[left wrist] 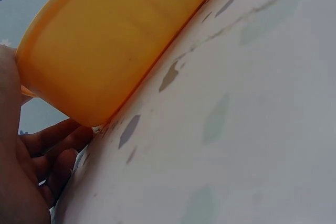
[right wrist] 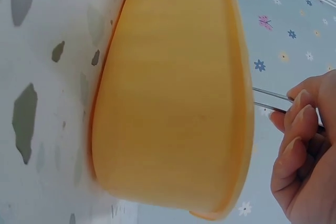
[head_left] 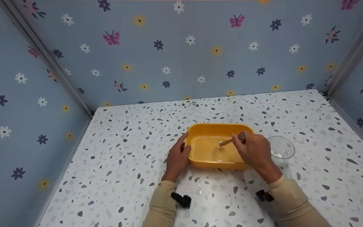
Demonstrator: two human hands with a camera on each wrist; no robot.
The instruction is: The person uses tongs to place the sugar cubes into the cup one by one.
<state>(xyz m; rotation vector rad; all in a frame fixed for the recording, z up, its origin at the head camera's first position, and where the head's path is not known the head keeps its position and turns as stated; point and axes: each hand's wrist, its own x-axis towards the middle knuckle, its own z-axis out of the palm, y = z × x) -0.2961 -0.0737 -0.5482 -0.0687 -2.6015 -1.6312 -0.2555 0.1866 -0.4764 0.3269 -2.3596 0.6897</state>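
A yellow plastic tub (head_left: 218, 165) sits on the speckled table. My left hand (head_left: 177, 159) holds its left end, with thumb and forefinger at the rim; in the left wrist view the other fingers (left wrist: 56, 142) curl below the tub's corner. My right hand (head_left: 257, 152) reaches over the right end and grips small metal tongs (head_left: 227, 142), their tips pointing down into the tub. The right wrist view shows the two thin arms of the tongs (right wrist: 270, 94) apart, passing behind the tub's rim. Nothing shows between the tips.
Just right of the tub and my right hand stands a clear glass bowl (head_left: 282, 147) with small white pieces in its bottom. The table (head_left: 131, 142) is white with grey flecks. Blue flowered panels (head_left: 181, 56) close it in at the back and both sides.
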